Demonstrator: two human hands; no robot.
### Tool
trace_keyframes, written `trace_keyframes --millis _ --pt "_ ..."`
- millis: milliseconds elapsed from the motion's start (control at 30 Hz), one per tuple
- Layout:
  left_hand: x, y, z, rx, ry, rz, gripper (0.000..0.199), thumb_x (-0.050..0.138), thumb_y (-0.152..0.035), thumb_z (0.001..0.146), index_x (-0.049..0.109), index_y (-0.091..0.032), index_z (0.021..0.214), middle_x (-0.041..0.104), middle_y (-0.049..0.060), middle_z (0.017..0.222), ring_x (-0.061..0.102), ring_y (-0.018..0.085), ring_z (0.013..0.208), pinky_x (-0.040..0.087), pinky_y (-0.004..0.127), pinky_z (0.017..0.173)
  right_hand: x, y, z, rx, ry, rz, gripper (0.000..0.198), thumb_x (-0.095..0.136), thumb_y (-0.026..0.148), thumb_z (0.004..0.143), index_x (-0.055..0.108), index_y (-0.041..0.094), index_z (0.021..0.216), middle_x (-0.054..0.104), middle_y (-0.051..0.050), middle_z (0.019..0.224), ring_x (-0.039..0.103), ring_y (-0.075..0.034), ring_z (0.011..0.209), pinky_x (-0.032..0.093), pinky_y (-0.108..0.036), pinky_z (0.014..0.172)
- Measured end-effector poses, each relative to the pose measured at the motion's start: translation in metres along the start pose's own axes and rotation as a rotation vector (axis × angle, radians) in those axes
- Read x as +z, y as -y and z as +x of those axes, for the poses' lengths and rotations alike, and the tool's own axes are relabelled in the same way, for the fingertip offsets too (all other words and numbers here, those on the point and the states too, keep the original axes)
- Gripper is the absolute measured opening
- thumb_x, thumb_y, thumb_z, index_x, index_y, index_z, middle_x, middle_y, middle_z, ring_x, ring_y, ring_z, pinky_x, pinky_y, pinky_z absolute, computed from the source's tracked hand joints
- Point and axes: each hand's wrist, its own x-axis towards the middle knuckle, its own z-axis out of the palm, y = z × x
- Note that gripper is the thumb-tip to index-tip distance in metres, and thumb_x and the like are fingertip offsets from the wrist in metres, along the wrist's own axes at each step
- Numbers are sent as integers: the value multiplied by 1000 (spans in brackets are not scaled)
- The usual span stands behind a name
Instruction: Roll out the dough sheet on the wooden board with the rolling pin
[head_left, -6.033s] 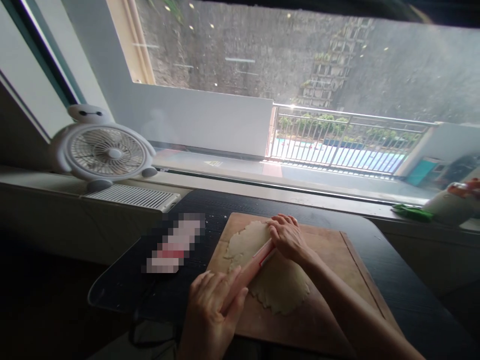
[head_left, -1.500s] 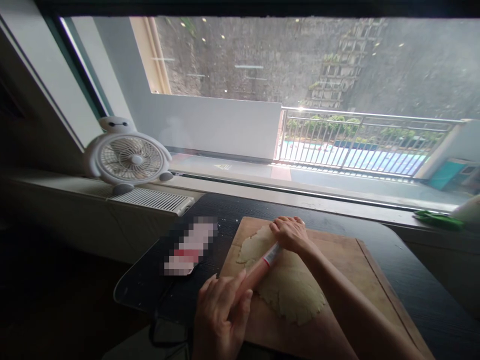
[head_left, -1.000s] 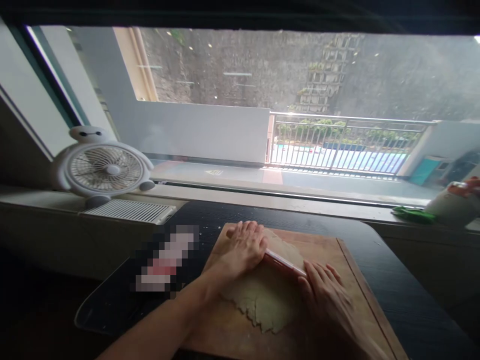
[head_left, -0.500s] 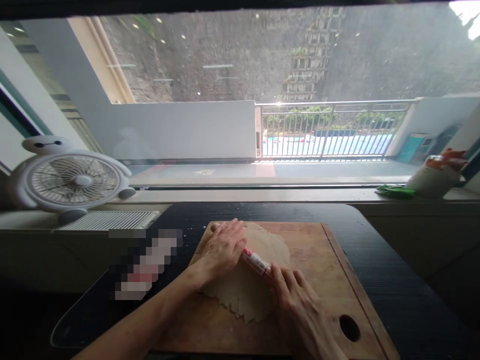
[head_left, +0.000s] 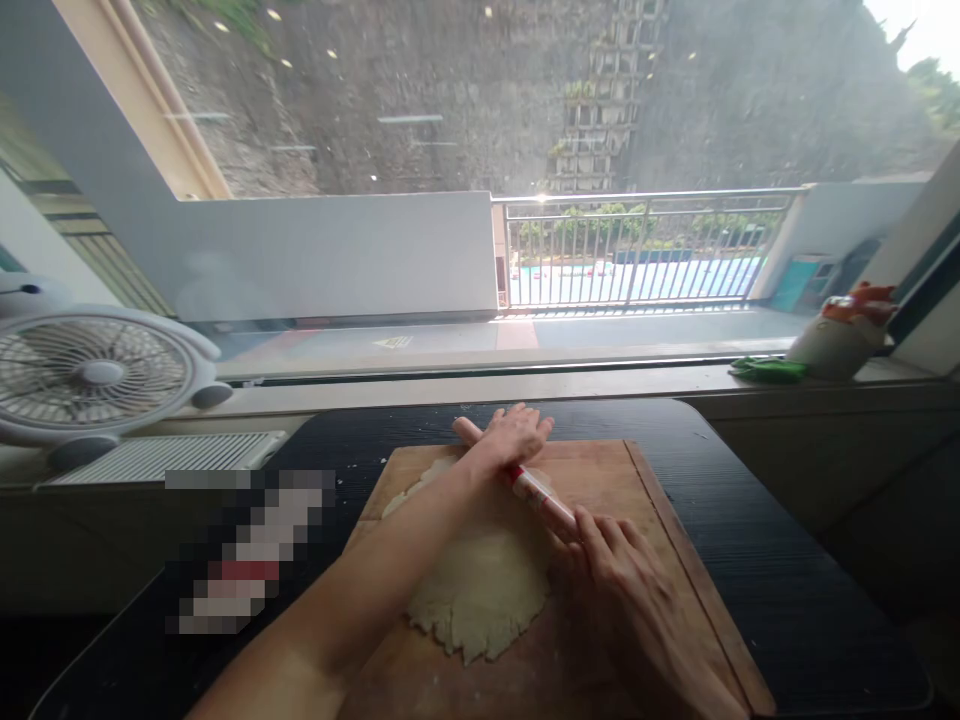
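Note:
A wooden rolling pin point(head_left: 541, 500) with a red and white label lies slantwise across a thin sheet of dough point(head_left: 480, 585), toward its far right side. My left hand point(head_left: 517, 436) presses on the pin near its far end, palm down, with the fingers stretched out past it. At the near end, my right hand point(head_left: 626, 570) curls its fingers over the pin; its thumb is hidden. Beneath the dough is a wooden cutting board point(head_left: 652, 560). The dough's near edge is ragged, and my left forearm covers part of the sheet.
The board rests on a black table point(head_left: 765, 560). A blurred-out item point(head_left: 259, 550) lies on its left. Beyond stands a windowsill point(head_left: 420, 388) with a white fan point(head_left: 97, 370) at left, and a pot-like object point(head_left: 836, 345) and green cloth-like item point(head_left: 769, 370) at right.
Both hands and the rolling pin have moved to the right across the dough, uncovering more of its near part. The camera view has shifted, so the fan sits farther left.

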Motion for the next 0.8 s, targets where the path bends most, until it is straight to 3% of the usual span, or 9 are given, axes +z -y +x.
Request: trace_keyframes --millis 100,300,400,500,667,800 --pt "-2 8 -21 12 -7 20 51 15 -46 88 45 -24 122 40 3 137 27 22 129 21 48 103 0 11 -3 -25 -9 4 38 43 23 86 42 16 124 56 -8 94 51 -22 86 44 -34 72" --pt "-4 43 -111 -1 -102 96 53 14 -42 90 38 -19 130 35 4 140 21 20 132 13 45 108 4 40 -10 -124 -109 62 34 39 21 88 44 16 121 56 -8 88 51 -21 83 43 -34 71" --pt "-2 53 -135 25 -129 129 52 15 -41 90 32 -19 134 30 4 142 18 19 133 12 42 109 7 44 -12 -159 -186 99 31 37 25 89 46 17 117 56 -7 85 51 -21 79 43 -33 68" --pt "0 48 -121 19 -139 142 52 16 -40 89 35 -19 133 34 4 140 21 19 132 14 41 108 6 36 -11 -143 -171 118 29 38 28 89 47 17 115 56 -6 83 51 -19 77 42 -32 68" --pt "-1 17 -44 -40 -70 134 49 15 -39 89 42 -23 126 40 1 136 28 20 129 22 42 104 -4 8 -5 -15 -44 125 24 40 28 88 51 19 107 56 -5 86 50 -19 79 40 -33 72" --pt "-1 -3 2 -1 -23 142 43 19 -37 89 46 -26 120 44 2 134 35 22 124 30 42 99 -8 -2 -5 42 -38 77 26 40 28 88 51 18 109 56 -6 86 50 -20 81 40 -33 71"
